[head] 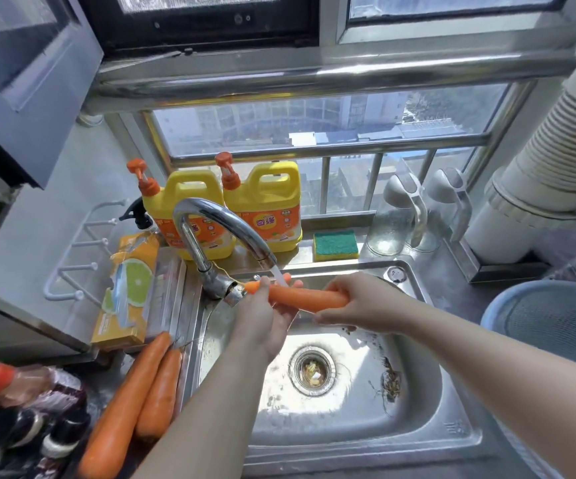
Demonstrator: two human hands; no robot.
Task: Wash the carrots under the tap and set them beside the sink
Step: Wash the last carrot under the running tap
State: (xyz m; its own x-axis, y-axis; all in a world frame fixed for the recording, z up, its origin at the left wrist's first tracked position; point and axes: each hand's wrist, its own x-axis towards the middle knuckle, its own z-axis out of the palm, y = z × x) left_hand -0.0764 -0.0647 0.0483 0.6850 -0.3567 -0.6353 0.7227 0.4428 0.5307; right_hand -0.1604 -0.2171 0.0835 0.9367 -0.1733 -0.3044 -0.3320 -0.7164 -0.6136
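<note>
A: What sits closest to the lens?
B: The left forearm (210, 409), rising from 6 o'clock, and the right forearm (486, 357), coming in from 4 o'clock. The left hand (262, 326) and right hand (366, 302) meet over the sink (417, 426).
A: And the grips?
B: Both are clamped on one carrot (309, 298) — the left grip curls round its 9 o'clock end, the right grip wraps its 3 o'clock end. It lies nearly level, just above the middle of the view.
A: Is it under water?
B: Yes. The tap (210, 236) arches over from 10 o'clock, and its stream (281, 276) lands on the carrot just beside the left fingers.
A: Any other carrots?
B: Two, at 7 o'clock on the desk beside the sink's 9 o'clock rim. A long carrot (124, 409) and a shorter carrot (160, 392) lie side by side, touching, upper ends toward 1 o'clock.
A: What is around them?
B: A yellow box (127, 288) with a lime picture at 9 o'clock. A yellow detergent jug (189, 209) stands behind the tap at 11, its twin (269, 209) just beside it. A green-and-yellow sponge (335, 244) lies on the ledge at 12. The drain (311, 369) holds scraps below the hands — and a blue basin (555, 316) shows at 3 o'clock.
</note>
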